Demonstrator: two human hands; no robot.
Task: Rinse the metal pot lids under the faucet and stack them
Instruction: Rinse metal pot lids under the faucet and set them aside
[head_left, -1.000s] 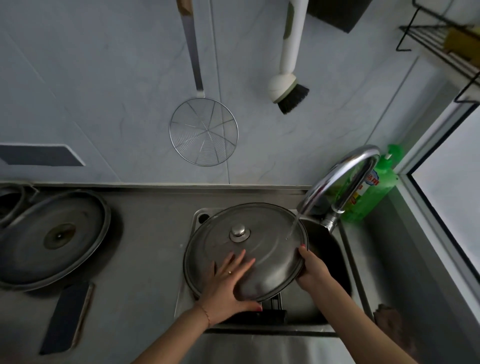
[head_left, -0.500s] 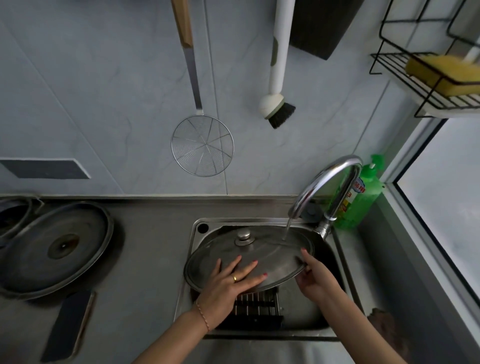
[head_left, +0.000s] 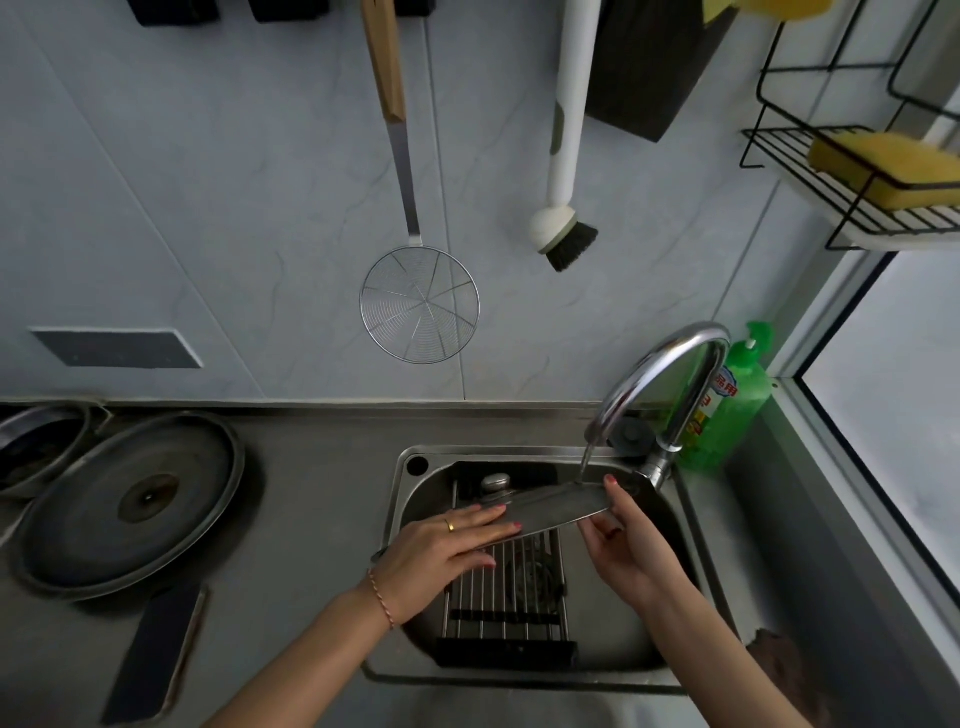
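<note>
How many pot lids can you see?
2. One lid is held in the sink under the faucet by the left hand and right hand. Another lid lies on the counter at left. More may be hidden.

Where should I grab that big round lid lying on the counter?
Probably by its rim, from the right, the sink side. The big lid lies upside down, knob hidden underneath, so only the raised edge gives fingers something to curl around.
</note>
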